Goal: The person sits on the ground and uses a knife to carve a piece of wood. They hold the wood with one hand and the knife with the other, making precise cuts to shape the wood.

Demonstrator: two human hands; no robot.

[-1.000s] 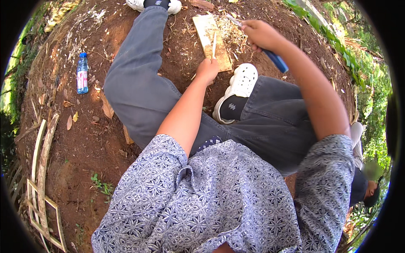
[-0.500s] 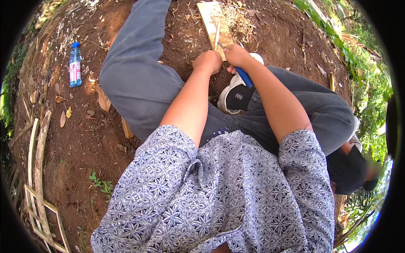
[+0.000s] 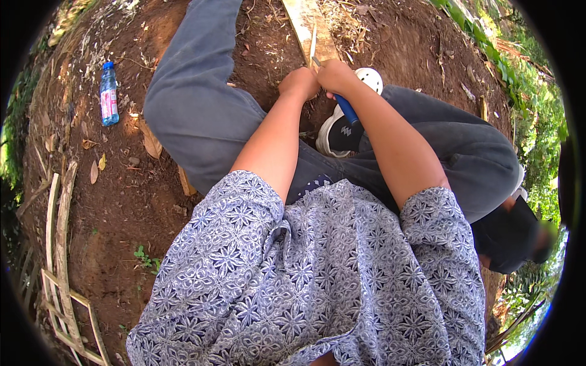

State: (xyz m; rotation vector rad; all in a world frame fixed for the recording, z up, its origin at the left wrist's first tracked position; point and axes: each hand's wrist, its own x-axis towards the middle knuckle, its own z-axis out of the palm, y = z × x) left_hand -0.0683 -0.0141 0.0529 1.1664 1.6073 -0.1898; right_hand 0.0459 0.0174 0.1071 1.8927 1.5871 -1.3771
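With the two hands as the clock's centre, pale wooden slats (image 3: 63, 219) lie between seven and eight o'clock, and a blue-capped bottle (image 3: 109, 100) is at nine, both well apart from the arms, probably to spare elbow room. The person's left hand (image 3: 299, 83) is closed round the near end of a slim pale stick (image 3: 314, 41), which points to twelve o'clock over a wooden board (image 3: 302, 18); this grip seems meant to steady the stick, and the board to back it. Whether stick and board touch cannot be told. The right hand (image 3: 337, 78), just beside the left, is wrapped round a blue-handled knife (image 3: 348, 111). Its handle points to about five o'clock and its tip lies close to the stick, an angle that likely suits a controlled cut; contact is too small to confirm.

As for room, the left trouser leg (image 3: 189, 91) bounds the hands toward nine o'clock, with soil (image 3: 122, 189) beyond it. The board's long edges run up to the view's rim at twelve. At three o'clock a white shoe (image 3: 369, 78) sits close to the right hand, so the tightest margin appears to be there; the folded right leg (image 3: 464, 140) fills four o'clock.
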